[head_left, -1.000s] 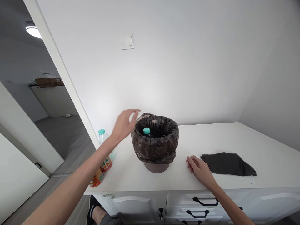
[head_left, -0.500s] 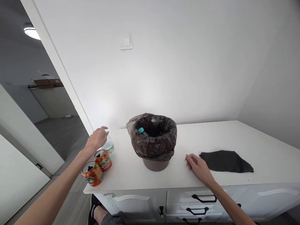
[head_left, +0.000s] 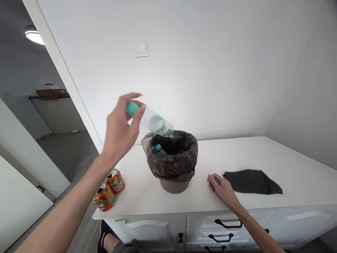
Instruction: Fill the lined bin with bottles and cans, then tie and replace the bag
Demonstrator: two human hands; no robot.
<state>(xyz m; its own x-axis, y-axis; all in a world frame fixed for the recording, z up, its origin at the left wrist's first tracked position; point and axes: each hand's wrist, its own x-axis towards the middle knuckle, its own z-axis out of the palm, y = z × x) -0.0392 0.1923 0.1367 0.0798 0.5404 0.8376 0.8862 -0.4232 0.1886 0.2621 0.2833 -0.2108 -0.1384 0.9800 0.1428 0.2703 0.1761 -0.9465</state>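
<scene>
My left hand pinches a clear plastic bottle near its teal cap. The bottle is tilted, its base pointing down and right over the mouth of a trash can. A dark, thin trash bag lines the can and folds over its rim. Inside, another teal-capped bottle shows at the left. My right hand rests on the white countertop, fingers loosely curled together, right of the can; whether anything is in them is hidden. Just beyond it lies a dark folded cloth-like piece.
Two opened orange soda cans, a nearer can and a farther can, stand at the left end of the white counter. A wall with a light switch rises behind. An open doorway lies to the left; drawers with black handles sit below.
My left hand has lifted the bottle from beside the soda cans and carried it up and right, tipping it over the trash can. My right hand has stayed in place.
</scene>
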